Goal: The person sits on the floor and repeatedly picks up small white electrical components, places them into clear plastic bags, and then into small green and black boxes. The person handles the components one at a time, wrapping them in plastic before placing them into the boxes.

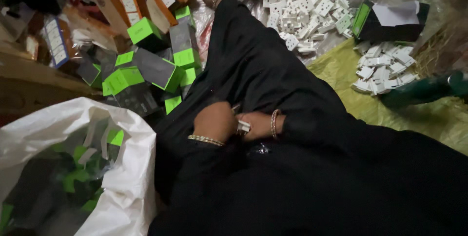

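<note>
Closest in, a white sack (127,177) stuffed with green-and-grey boxes. On the black-draped lap, the left hand (214,120) and right hand (256,125) are both pinched around a small white plug part (243,127), though it's pretty dim there, so the grip is hard to read. Further out: loose green-ended boxes (156,68), then a heap of white socket pieces (307,9) on plastic.

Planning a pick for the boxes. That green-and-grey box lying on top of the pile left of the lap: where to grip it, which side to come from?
Grip the green-and-grey box across its long grey sides, coming from above. It lies flat and tilted on the pile, its broad grey face up and clear. Neighbouring boxes crowd its green end, so an end grip looks harder. Both hands are busy with a small white part.
</note>
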